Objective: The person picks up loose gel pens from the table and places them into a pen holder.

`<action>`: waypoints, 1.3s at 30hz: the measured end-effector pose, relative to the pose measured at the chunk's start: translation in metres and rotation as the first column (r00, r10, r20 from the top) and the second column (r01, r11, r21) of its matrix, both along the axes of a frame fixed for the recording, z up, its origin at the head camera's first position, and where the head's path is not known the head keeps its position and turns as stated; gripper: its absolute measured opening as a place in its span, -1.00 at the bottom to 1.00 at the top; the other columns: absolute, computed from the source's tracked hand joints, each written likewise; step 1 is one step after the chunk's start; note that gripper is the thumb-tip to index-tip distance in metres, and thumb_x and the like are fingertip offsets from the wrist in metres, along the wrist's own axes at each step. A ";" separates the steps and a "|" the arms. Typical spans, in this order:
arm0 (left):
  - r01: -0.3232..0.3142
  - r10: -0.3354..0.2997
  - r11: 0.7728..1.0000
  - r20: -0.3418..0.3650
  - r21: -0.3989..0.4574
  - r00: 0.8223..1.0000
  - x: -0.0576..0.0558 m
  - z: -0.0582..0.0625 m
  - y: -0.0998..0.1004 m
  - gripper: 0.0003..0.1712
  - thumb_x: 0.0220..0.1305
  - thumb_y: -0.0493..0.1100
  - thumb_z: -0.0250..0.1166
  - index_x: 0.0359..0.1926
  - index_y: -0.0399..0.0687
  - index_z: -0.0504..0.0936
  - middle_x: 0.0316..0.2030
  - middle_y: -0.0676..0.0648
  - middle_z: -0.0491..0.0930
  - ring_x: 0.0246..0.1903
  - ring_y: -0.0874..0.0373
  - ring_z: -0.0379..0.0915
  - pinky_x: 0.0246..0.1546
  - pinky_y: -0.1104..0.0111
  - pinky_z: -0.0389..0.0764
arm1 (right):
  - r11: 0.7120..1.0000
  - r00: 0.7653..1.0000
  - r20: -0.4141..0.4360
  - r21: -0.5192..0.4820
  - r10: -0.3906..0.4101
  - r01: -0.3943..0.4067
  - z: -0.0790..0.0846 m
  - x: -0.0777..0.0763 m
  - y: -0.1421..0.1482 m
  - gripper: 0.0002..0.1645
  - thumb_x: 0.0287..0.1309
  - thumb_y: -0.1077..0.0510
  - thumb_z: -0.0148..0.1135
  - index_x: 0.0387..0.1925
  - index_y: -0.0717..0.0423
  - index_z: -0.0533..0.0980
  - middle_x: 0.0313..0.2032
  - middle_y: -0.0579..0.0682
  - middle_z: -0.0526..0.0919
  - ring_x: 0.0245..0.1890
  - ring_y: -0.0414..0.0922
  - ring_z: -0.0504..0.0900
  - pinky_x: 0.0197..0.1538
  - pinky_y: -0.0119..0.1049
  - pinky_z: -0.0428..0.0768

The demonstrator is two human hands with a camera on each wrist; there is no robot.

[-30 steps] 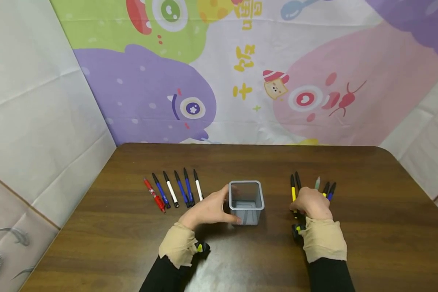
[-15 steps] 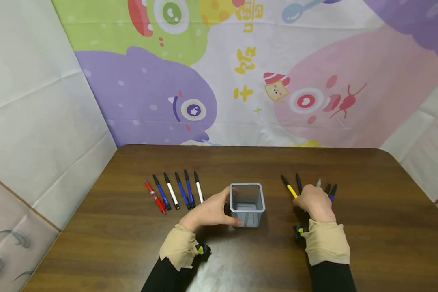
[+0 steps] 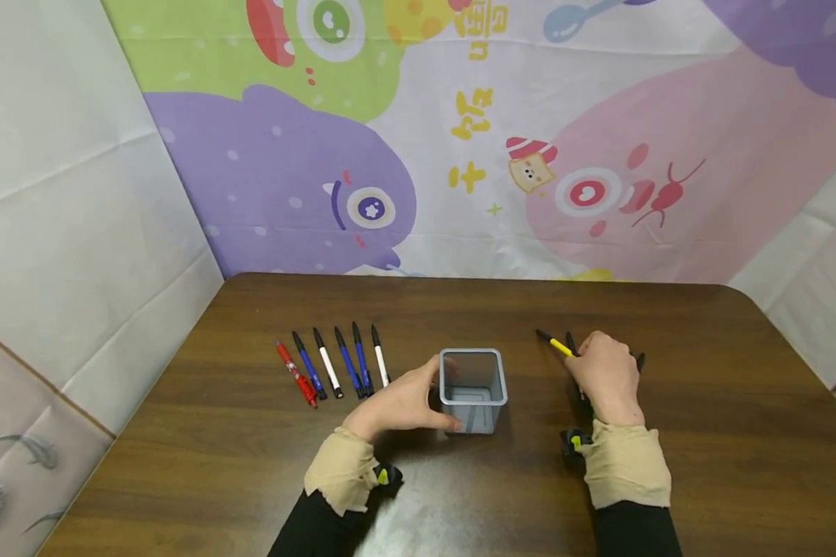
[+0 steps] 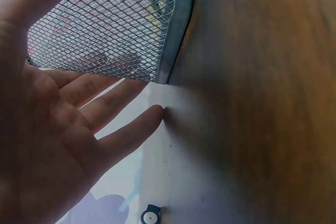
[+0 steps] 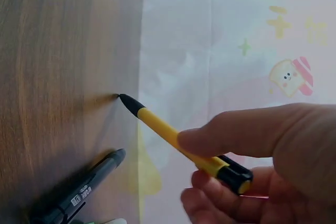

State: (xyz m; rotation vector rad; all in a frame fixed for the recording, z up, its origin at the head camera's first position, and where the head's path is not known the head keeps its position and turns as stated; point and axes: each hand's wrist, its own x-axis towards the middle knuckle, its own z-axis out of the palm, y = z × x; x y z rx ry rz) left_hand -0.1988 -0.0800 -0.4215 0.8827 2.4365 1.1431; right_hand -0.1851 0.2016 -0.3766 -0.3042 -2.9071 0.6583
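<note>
Near the middle of the table in the head view stands a grey metal mesh pen holder (image 3: 478, 418). My left hand (image 3: 399, 402) holds its left side, thumb in front and fingers behind; the left wrist view shows the fingers (image 4: 107, 100) along the mesh wall (image 4: 113, 35). To the right, my right hand (image 3: 606, 377) pinches a yellow pen (image 5: 163, 129) with black ends between thumb and fingers near its rear end. The pen slants, its black tip right at its shadow on the tabletop. A black pen (image 5: 84, 187) lies beside it. Other pens there are mostly hidden by the hand.
Left of the holder several pens lie in a row: a red pen (image 3: 296, 375), blue pens (image 3: 310, 365) and white pens (image 3: 327, 363). A printed cloth (image 3: 460, 232) hangs behind the table's back edge.
The yellow pen has swung from nearly upright in view to slanting, its tip moving left. My right hand has risen slightly with it in its fingers. My left hand stays on the pen holder.
</note>
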 end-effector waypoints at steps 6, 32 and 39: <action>-0.008 0.008 1.000 0.000 -0.008 1.000 0.001 0.001 0.000 -0.14 -0.18 0.00 0.48 0.14 0.07 0.21 -0.06 -0.03 0.52 -0.08 0.15 0.46 -0.07 0.33 0.40 | 0.999 0.989 -0.146 -0.033 -0.036 0.031 0.000 -0.001 -0.002 -0.79 -0.07 0.21 0.16 -0.43 0.32 0.53 -0.43 0.28 0.60 -0.49 0.18 0.54 -0.42 0.00 0.47; -0.036 0.036 0.999 -0.005 -0.026 0.999 0.003 0.002 0.002 -0.15 -0.19 -0.03 0.47 0.14 0.10 0.21 -0.05 -0.01 0.51 -0.07 0.14 0.44 -0.04 0.30 0.39 | 0.987 0.822 -0.569 -0.138 -0.010 -0.084 -0.003 -0.011 -0.016 -0.89 -0.02 0.29 0.20 -0.39 0.27 0.53 -0.38 0.19 0.55 -0.38 0.10 0.55 -0.27 -0.05 0.46; -0.029 0.029 0.999 -0.014 -0.028 0.999 0.002 0.002 0.002 -0.15 -0.18 -0.02 0.47 0.14 0.11 0.20 -0.05 0.00 0.51 -0.06 0.16 0.44 -0.04 0.30 0.39 | 0.979 0.742 -0.670 -0.165 -0.024 -0.117 -0.001 -0.013 -0.018 -0.87 0.00 0.29 0.20 -0.34 0.25 0.53 -0.41 0.16 0.59 -0.44 0.04 0.59 -0.33 -0.13 0.49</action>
